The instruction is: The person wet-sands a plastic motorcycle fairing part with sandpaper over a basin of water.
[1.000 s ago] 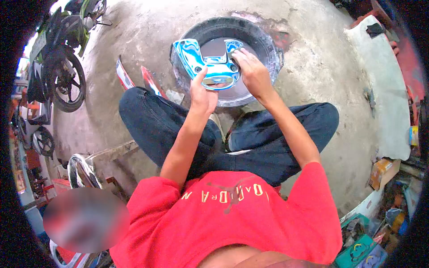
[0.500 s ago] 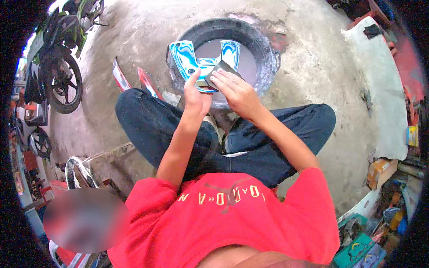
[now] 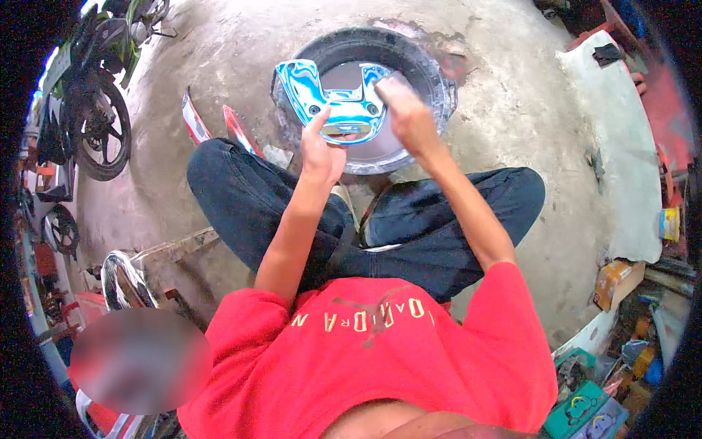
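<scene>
Below blue-and-white panel (image 3: 345, 113), across shirt (image 3: 409, 366): gold letters (image 3: 331, 322) "A", "N".

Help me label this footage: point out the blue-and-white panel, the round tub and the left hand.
Blue-and-white panel (image 3: 345, 112), head view: on its middle band.
Round tub (image 3: 369, 45), head view: on its far inner wall.
Left hand (image 3: 322, 152), head view: on the hand's middle, below the thumb.
</scene>
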`<action>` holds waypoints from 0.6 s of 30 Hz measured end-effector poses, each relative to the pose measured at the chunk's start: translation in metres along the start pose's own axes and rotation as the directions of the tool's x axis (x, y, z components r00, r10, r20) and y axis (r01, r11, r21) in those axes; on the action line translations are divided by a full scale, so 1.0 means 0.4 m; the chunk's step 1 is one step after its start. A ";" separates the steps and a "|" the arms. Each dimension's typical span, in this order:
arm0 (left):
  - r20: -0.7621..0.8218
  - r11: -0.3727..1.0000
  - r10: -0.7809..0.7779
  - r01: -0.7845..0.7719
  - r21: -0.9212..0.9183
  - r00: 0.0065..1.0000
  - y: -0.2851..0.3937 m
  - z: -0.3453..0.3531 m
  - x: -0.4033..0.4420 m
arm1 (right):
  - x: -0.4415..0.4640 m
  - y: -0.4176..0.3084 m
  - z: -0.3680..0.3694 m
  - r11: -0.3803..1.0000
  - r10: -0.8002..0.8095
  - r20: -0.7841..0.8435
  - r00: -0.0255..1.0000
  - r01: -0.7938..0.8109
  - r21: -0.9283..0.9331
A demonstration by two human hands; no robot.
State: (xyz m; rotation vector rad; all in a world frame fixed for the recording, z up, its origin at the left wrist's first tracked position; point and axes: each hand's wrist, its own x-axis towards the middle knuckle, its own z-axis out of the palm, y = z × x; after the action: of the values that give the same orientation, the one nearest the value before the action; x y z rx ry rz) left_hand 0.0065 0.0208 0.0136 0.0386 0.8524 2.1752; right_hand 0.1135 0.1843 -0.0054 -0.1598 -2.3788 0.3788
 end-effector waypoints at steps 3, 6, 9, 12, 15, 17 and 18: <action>-0.036 1.000 0.018 -0.017 0.010 0.999 -0.002 0.008 0.012 | -0.039 -0.098 -0.012 0.993 -0.098 0.029 0.995 0.096 0.076; 0.004 1.000 -0.012 0.012 0.000 1.000 0.003 0.001 0.010 | -0.004 -0.038 -0.011 0.996 -0.006 0.004 1.000 0.006 0.088; 0.036 1.000 -0.019 0.019 0.016 0.999 0.009 -0.001 0.004 | 0.013 0.002 -0.003 0.994 0.105 -0.011 0.994 -0.105 0.039; 0.014 1.000 -0.016 0.016 0.001 1.000 -0.005 -0.006 0.020 | -0.040 -0.102 -0.015 0.989 -0.037 0.007 0.999 0.036 0.144; 0.035 1.000 -0.020 0.020 0.004 0.999 0.001 -0.014 0.018 | -0.013 -0.061 -0.022 0.995 -0.049 0.001 0.999 0.049 0.087; 0.040 0.999 -0.044 0.043 0.016 0.998 0.013 0.006 -0.004 | 0.023 0.000 -0.020 0.997 0.047 -0.035 0.998 -0.050 -0.066; 0.034 0.999 -0.044 0.044 0.005 0.998 0.013 0.009 -0.004 | 0.007 0.001 -0.007 0.998 0.055 -0.021 0.998 -0.056 -0.043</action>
State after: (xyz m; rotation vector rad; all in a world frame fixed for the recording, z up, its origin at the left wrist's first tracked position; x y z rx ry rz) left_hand 0.0052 0.0191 0.0198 0.0589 0.8311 2.1254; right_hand 0.1133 0.1860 -0.0018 -0.2488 -2.3675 0.3500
